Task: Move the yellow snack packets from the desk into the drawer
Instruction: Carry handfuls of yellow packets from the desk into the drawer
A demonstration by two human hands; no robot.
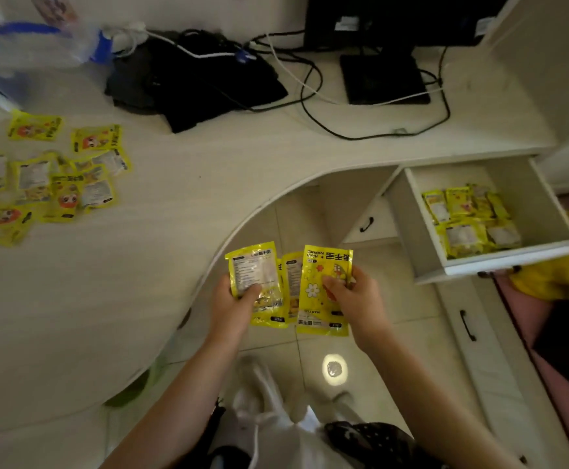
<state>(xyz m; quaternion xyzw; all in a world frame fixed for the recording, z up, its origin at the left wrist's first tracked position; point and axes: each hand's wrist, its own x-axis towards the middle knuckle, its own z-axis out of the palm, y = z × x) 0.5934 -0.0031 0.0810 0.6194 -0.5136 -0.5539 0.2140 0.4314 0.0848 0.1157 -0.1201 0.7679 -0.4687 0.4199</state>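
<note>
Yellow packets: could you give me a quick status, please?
Left hand and right hand grip packets. Drawer open, partly filled. Pile remains on desk. Path unobstructed.

Two bare forearms reach forward from the bottom of the frame, converging at chest level. The left hand (234,299) is curled, thumb pressed on top of what it grips. The right hand (352,294) mirrors it just beside, thumb forward, fingers wrapped underneath. Both wrists are straight, the hands close together but apart.
</note>
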